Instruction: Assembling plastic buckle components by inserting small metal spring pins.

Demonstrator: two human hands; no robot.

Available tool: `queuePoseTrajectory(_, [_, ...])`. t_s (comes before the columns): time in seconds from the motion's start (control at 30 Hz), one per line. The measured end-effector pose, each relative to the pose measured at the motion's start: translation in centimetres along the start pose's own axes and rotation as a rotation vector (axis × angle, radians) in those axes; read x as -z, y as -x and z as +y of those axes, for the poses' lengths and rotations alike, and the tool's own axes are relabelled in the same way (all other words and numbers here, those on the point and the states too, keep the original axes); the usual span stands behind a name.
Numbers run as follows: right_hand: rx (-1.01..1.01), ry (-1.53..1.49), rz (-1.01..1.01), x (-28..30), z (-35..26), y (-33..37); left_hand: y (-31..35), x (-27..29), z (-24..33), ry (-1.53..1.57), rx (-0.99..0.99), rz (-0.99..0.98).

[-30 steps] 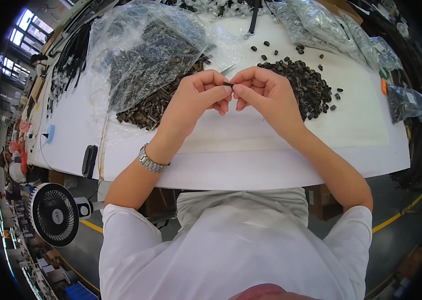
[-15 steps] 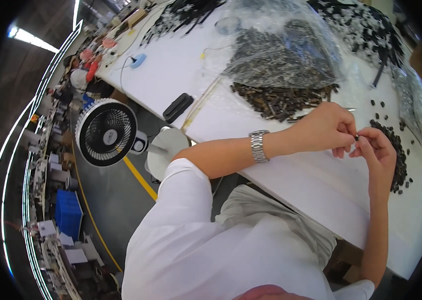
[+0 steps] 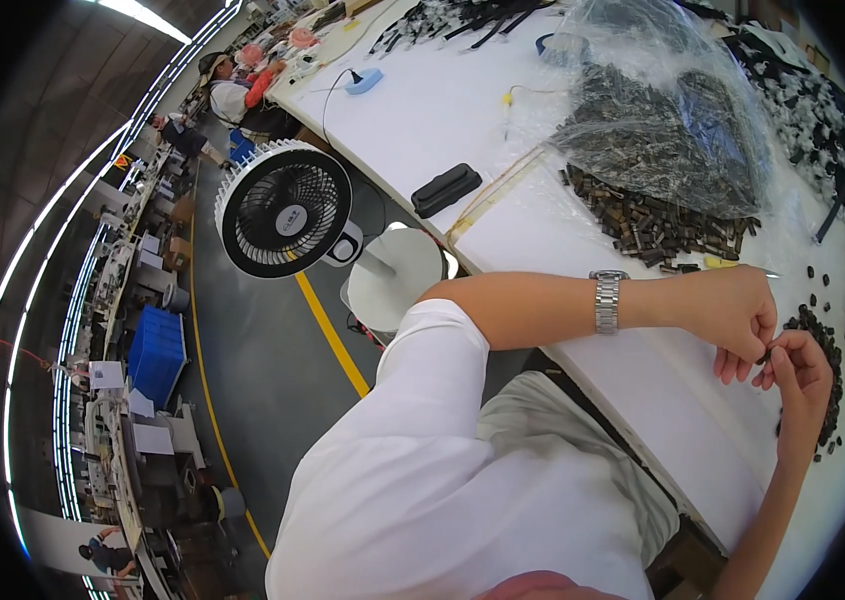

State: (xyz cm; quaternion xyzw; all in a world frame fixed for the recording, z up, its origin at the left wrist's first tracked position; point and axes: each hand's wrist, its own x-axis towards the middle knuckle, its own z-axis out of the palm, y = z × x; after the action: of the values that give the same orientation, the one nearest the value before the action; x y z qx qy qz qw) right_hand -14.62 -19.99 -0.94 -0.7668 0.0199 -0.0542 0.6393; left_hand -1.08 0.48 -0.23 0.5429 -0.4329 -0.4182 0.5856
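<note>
My left hand point(image 3: 731, 312), with a metal-band watch on its wrist, reaches across the white table. It meets my right hand point(image 3: 803, 372) at the table's right side. Between the fingertips of both hands is a small black piece point(image 3: 765, 356), mostly hidden by the fingers. Both hands are closed in a pinch around it. Just beyond my right hand lies a pile of small black pieces point(image 3: 829, 345). Behind my left hand a yellow item point(image 3: 720, 262) and a thin pointed metal tip point(image 3: 771, 274) show; whether they belong together I cannot tell.
Beyond my hands, small brown and black pieces point(image 3: 658, 228) spill from a clear plastic bag point(image 3: 678, 130). Black strips point(image 3: 828, 140) lie at the far right. A black case point(image 3: 446, 190) sits near the table edge, beside a fan point(image 3: 288, 210). Other people work far left.
The whole view has swung, so the table and fan appear farther right and lower. Both hands stay together, pinching the small black piece.
</note>
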Motion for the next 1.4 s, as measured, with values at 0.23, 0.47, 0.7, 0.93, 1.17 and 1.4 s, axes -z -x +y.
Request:
queuePoseTrajectory(0.23, [0.136,0.08,0.137,-0.9,1.1,-0.3,-0.6,-1.5,0.0,-0.007,-0.008,0.233])
queuePoseTrajectory(0.47, [0.051,0.171,0.35,-0.4,1.3,-0.8,-3.5,-2.3,-1.3,-0.786,-0.367,0.484])
queuePoseTrajectory(0.7, [-0.004,0.256,0.374,-2.6,-1.8,-1.0,-3.6,-1.7,-2.1,-1.032,-0.429,0.573])
queuePoseTrajectory(0.93, [-0.045,0.039,0.37,-1.6,0.1,-1.2,-3.9,-2.3,-1.2,-1.073,-0.409,0.538])
queuePoseTrajectory(1.17, [-0.174,-0.646,0.237,-3.3,1.0,-0.5,-2.6,-2.2,-1.0,-1.293,-0.457,0.505])
queuePoseTrajectory(1.4, [-0.132,-0.65,0.192,-2.7,1.1,-0.7,-2.1,-1.7,-0.5,-1.273,-0.421,0.471])
